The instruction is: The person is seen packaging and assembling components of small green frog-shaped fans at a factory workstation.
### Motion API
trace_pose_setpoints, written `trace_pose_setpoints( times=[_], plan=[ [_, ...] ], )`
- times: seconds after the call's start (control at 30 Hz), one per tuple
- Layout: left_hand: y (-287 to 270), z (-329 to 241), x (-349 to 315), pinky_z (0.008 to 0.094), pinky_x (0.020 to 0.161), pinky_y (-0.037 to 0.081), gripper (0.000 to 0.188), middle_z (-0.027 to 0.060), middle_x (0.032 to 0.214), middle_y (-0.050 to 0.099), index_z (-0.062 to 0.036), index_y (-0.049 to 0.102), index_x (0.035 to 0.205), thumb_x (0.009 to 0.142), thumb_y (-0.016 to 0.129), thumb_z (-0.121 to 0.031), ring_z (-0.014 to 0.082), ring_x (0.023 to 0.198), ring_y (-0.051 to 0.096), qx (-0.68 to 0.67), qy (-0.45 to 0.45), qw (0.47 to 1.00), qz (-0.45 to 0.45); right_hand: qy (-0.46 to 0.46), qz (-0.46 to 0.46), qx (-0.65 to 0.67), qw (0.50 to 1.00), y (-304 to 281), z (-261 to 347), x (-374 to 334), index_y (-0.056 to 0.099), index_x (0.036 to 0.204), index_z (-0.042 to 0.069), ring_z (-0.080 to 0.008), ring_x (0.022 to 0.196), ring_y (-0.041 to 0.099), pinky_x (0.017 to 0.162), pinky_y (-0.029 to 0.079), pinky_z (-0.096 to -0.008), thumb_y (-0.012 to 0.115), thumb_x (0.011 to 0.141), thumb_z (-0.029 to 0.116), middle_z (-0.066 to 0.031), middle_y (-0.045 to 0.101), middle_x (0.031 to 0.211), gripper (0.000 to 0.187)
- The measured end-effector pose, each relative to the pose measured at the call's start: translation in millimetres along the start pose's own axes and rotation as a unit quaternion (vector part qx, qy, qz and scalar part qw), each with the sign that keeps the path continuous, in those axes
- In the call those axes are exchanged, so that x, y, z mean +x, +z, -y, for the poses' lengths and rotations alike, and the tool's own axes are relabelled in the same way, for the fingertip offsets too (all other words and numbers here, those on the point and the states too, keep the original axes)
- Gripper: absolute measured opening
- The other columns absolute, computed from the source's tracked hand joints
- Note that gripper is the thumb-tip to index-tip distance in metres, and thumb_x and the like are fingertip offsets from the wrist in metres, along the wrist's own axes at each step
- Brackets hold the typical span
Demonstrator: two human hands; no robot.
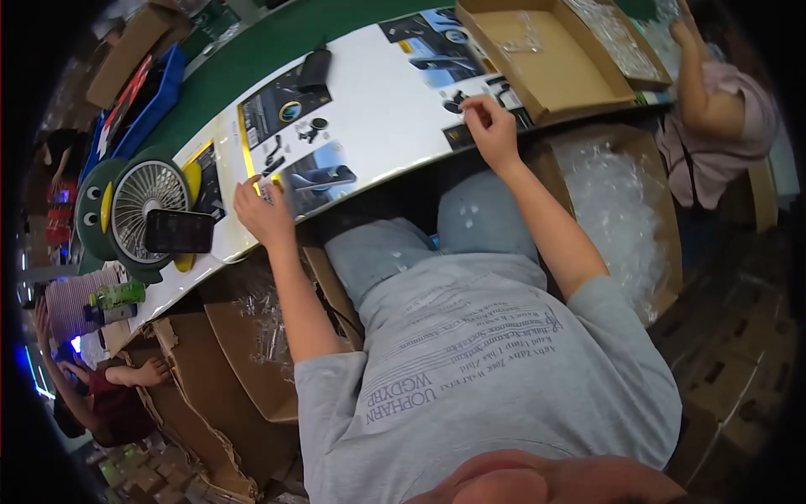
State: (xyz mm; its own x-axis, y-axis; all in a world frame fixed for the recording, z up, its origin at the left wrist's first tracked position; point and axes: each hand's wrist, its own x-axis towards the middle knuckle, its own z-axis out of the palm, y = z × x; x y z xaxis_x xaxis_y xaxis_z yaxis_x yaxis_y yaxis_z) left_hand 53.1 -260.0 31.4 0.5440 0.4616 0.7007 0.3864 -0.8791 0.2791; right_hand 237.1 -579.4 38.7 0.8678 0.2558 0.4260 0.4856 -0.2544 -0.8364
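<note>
A white printed sheet (382, 101) with dark and blue product pictures lies along the table in front of me. My left hand (267, 216) rests at its near left edge, fingers bent and spread, beside a small printed picture. Over the sheet's right part, my right hand (494, 133) has its thumb and fingertips drawn together in a pinch; whatever may be between them is too small to make out. A black object (315, 67) lies on the sheet's far side, away from both hands.
Left stand a green animal-shaped fan (151, 206) and a dark phone (179, 231). An open cardboard tray (550, 71) with clear plastic pieces sits at right. Cartons of clear plastic (609, 210) flank my legs. Other people (714, 118) sit or stand nearby. A blue bin (151, 105) is far left.
</note>
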Motion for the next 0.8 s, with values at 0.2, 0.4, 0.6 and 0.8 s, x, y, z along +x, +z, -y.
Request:
trace_pose_setpoints(
  times=[0.2,0.4,0.6,0.8],
  plan=[
    [-5.3,0.9,-1.3,0.0435,0.087,0.038,0.02,0.0187,0.096,0.056,0.0003,0.056,0.095,0.077,0.054,-0.009,0.0361,0.098,0.05,-0.006,-0.022,0.999,0.039,0.058,-0.103,0.18,0.977,13.3,-16.0,-81.4,0.056,0.084,0.005,-0.005,0.06,0.049,0.055,0.038,-0.0191,0.05,0.085,0.001,0.0004,0.052,0.066,0.007],
    [6.7,0.6,7.4,0.0431,0.082,0.039,0.023,0.0202,0.093,0.056,0.002,0.056,0.095,0.074,0.056,-0.007,0.0371,0.092,0.05,-0.012,0.005,1.0,0.025,0.16,0.206,0.089,0.961,38.3,-54.9,-122.2,0.061,0.084,0.009,-0.0134,0.061,0.06,0.055,0.045,-0.0273,0.055,0.078,0.011,-0.0033,0.063,0.067,0.008],
    [4.3,17.7,-0.4,0.0436,0.083,0.038,0.023,0.0202,0.095,0.056,0.0035,0.056,0.098,0.079,0.054,-0.009,0.0378,0.092,0.05,-0.012,0.0,0.999,0.032,0.091,0.292,-0.079,0.949,48.5,-56.9,-123.5,0.063,0.084,0.015,-0.0233,0.069,0.063,0.059,0.048,-0.0367,0.055,0.077,0.021,-0.0031,0.065,0.073,0.012],
    [2.4,7.7,-3.7,0.0441,0.083,0.038,0.023,0.0208,0.094,0.056,0.0042,0.055,0.097,0.079,0.053,-0.011,0.038,0.092,0.05,-0.019,-0.004,0.999,0.04,0.091,0.318,-0.126,0.935,42.5,-58.2,-127.0,0.062,0.086,0.017,-0.0224,0.072,0.063,0.06,0.048,-0.0375,0.054,0.078,0.023,-0.0015,0.066,0.076,0.013]
  ],
)
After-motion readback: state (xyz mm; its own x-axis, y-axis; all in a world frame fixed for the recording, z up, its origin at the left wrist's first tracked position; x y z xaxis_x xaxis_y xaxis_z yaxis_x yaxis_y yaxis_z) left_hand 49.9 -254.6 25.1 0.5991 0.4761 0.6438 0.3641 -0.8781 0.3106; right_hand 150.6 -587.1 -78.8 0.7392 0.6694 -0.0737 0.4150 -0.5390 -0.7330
